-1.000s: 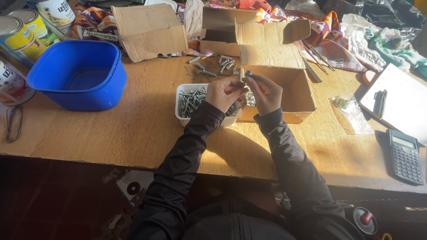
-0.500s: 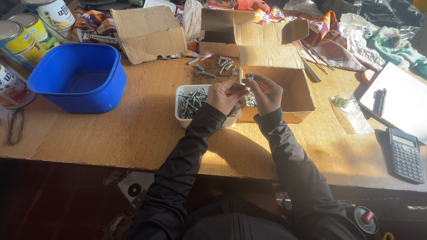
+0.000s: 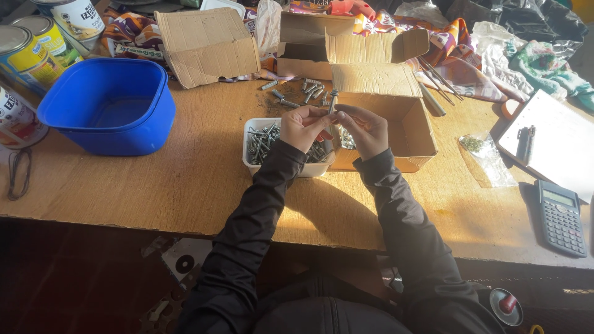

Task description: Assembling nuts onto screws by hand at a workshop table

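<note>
My left hand [image 3: 306,127] and my right hand [image 3: 366,128] meet above a white tray [image 3: 255,167] filled with metal bolts [image 3: 260,143]. Between their fingertips they hold one upright bolt [image 3: 333,100], its head sticking up above the fingers. An open cardboard box [image 3: 405,127] lies right behind my right hand. Several loose bolts [image 3: 303,91] are scattered on the wooden table [image 3: 185,179] beyond the tray. Both sleeves are dark.
A blue plastic tub [image 3: 108,114] stands at the left, with paint cans [image 3: 28,46] behind it. More cardboard boxes [image 3: 207,43] and coloured cloth lie at the back. A calculator [image 3: 562,216], a clipboard [image 3: 550,142] and a small plastic bag [image 3: 486,158] sit at the right.
Both hands have stayed over the tray, with the fingers shifting slightly around the bolt. The view has moved only a little.
</note>
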